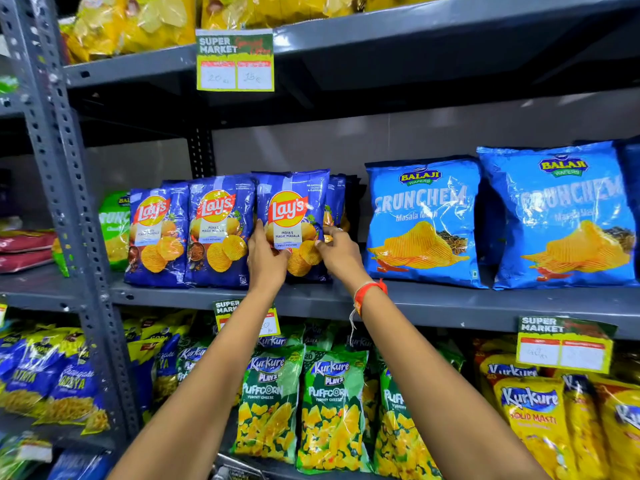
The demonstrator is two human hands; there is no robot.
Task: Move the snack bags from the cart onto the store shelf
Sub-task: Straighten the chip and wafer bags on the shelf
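Bottom edge of the frame, centre: a sliver of metal [239, 471], perhaps the cart; too little shows to tell, and any bags left on it are out of view.

Two bare forearms rise from the bottom toward frame centre. An orange thread band [367, 292] circles the right wrist.

Left hand [265, 259] holds the lower left edge of a Lay's bag [292, 216], thumb up the front and fingers [282, 254] curled on its face. Right hand [341, 252] grips the lower right edge, fingers closed around the side. The bag stands upright on the middle shelf [450, 304], centre frame, bottom seam hidden behind the hands.

Progress, as a judgement: placement of this bag looks nearly finished, only squaring and release left. Two matching Lay's bags [194, 230] stand just left, touching; more sit behind to the right.

Materials: glossy blue crinkled film, puffed pillow shapes, crimped top seams. Shelf is grey painted steel with perforated uprights.

Further right, larger light-blue Balaji bags [424, 220], equally shiny. A paper price tag [235, 60] hangs on the shelf above.
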